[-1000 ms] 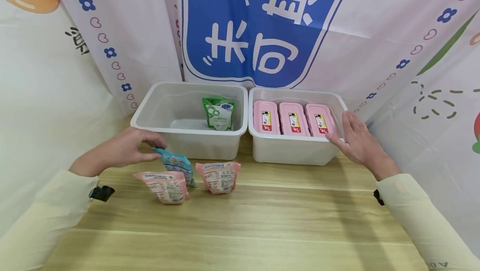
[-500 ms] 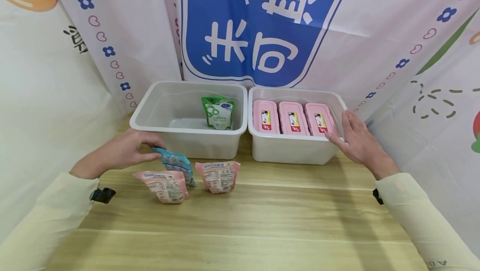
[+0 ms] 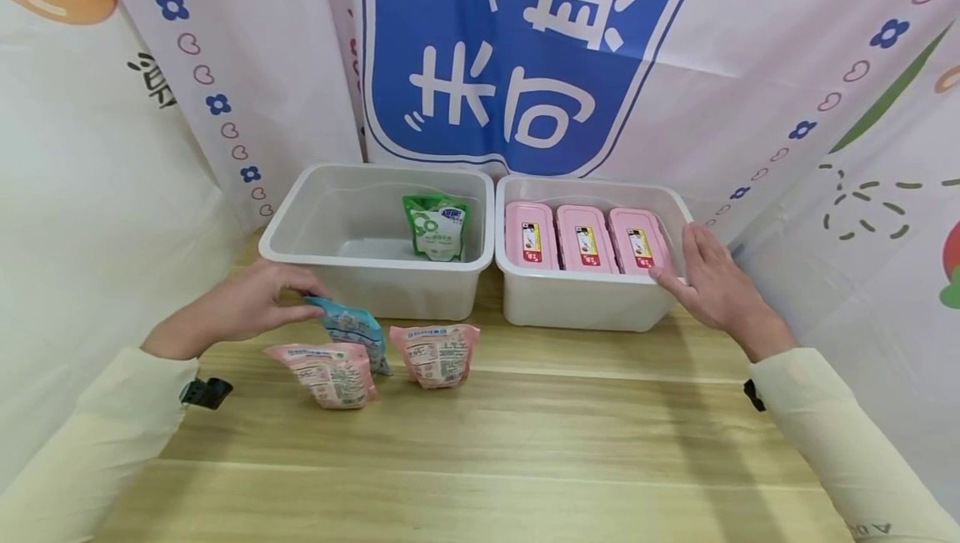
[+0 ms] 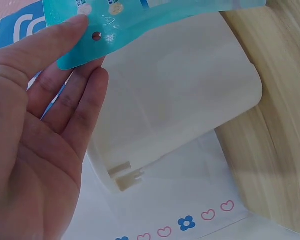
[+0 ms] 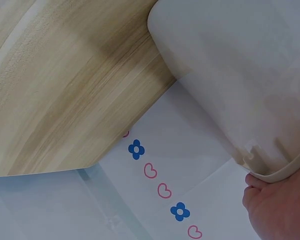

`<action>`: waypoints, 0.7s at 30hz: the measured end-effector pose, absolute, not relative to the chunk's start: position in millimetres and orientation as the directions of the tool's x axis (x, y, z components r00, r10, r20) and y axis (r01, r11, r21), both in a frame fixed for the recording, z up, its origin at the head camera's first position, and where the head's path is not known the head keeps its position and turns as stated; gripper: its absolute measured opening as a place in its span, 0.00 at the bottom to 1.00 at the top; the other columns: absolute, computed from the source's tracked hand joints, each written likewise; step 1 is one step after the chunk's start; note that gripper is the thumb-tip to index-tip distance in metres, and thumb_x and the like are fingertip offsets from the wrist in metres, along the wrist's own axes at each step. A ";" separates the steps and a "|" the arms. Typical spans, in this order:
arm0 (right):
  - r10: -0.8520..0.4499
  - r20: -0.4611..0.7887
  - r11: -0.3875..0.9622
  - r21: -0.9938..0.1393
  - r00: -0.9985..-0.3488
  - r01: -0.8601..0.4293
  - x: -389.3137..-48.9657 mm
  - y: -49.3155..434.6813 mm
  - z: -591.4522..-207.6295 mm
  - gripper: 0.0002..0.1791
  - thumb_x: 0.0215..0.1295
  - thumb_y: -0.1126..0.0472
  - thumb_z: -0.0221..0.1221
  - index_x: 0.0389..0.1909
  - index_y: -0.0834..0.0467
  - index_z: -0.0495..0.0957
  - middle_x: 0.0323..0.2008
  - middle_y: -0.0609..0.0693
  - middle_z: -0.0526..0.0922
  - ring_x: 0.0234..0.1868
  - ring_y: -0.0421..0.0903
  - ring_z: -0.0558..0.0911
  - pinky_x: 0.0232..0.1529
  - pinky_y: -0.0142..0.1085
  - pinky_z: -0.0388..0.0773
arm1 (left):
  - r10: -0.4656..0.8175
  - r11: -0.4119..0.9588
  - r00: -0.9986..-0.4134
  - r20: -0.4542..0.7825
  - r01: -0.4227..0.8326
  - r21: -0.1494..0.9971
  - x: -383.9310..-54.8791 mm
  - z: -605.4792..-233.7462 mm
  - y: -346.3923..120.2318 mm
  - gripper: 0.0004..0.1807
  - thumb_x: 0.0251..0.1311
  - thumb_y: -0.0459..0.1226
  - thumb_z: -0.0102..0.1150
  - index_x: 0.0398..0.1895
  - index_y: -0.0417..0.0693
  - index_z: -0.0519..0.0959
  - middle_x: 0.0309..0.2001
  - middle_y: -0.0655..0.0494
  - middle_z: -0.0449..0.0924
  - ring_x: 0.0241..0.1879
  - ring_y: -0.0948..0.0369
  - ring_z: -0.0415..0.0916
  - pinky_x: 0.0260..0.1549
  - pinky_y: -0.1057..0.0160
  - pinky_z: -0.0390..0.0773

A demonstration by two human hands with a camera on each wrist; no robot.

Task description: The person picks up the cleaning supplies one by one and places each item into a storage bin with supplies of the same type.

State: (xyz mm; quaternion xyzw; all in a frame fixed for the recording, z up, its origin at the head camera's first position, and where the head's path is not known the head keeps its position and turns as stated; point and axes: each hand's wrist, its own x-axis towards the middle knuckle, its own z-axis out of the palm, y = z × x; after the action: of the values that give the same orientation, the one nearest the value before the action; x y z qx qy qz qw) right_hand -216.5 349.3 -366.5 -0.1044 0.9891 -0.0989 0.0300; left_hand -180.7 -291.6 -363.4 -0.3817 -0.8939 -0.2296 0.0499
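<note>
With thumb and fingers, my left hand (image 3: 258, 301) pinches the top corner of a blue pouch (image 3: 354, 333), which stands upright on the table. In the left wrist view the pouch's teal corner (image 4: 102, 42) with its small hole sits by the thumb. A pink pouch (image 3: 333, 376) partly covers it from the front, and another pink pouch (image 3: 437, 355) stands to its right. My right hand (image 3: 716, 289) rests on the right corner of the white bin (image 3: 585, 301), thumb at the front rim, fingers extended along the side. Several fingers are hidden in the right wrist view.
A second white bin (image 3: 397, 289) stands left of the first, with a green-and-white pouch (image 3: 437, 230) inside. Three pink-lidded boxes (image 3: 587, 238) fill the right bin. Printed cloth (image 3: 637, 109) hangs behind and at both sides of the wooden table (image 3: 525, 460).
</note>
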 end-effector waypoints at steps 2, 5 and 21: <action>-0.212 -0.040 0.959 -0.203 -0.976 -0.200 -216.4 348.6 -366.6 0.57 0.79 0.28 0.37 0.83 0.67 0.26 0.85 0.68 0.27 0.86 0.68 0.34 0.83 0.68 0.39 | 0.660 0.598 -0.702 0.268 0.706 0.379 -180.8 -363.3 -291.6 0.14 0.55 0.28 0.77 0.38 0.58 0.90 0.37 0.71 0.88 0.36 0.77 0.78 0.33 0.66 0.85; -0.216 -0.037 0.959 -0.195 -0.976 -0.205 -216.4 348.4 -367.0 0.57 0.79 0.28 0.37 0.83 0.67 0.27 0.85 0.68 0.28 0.86 0.69 0.35 0.83 0.68 0.40 | 0.663 0.588 -0.699 0.267 0.707 0.393 -181.2 -362.8 -291.3 0.14 0.55 0.28 0.77 0.38 0.57 0.90 0.37 0.69 0.89 0.36 0.77 0.78 0.32 0.66 0.85; -0.224 -0.042 0.960 -0.182 -0.974 -0.213 -216.9 348.6 -366.0 0.56 0.80 0.30 0.37 0.83 0.69 0.27 0.84 0.70 0.28 0.85 0.70 0.36 0.81 0.70 0.43 | 0.684 0.552 -0.672 0.283 0.731 0.401 -186.0 -361.7 -289.2 0.14 0.56 0.26 0.75 0.40 0.55 0.91 0.38 0.67 0.91 0.36 0.77 0.82 0.31 0.68 0.83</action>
State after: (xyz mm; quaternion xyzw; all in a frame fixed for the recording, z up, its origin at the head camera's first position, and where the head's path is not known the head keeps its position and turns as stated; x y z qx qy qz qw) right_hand -216.9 348.6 -366.0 -0.1102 0.9895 -0.0884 0.0312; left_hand -186.0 -289.2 -361.7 -0.4022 -0.8797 -0.2492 0.0471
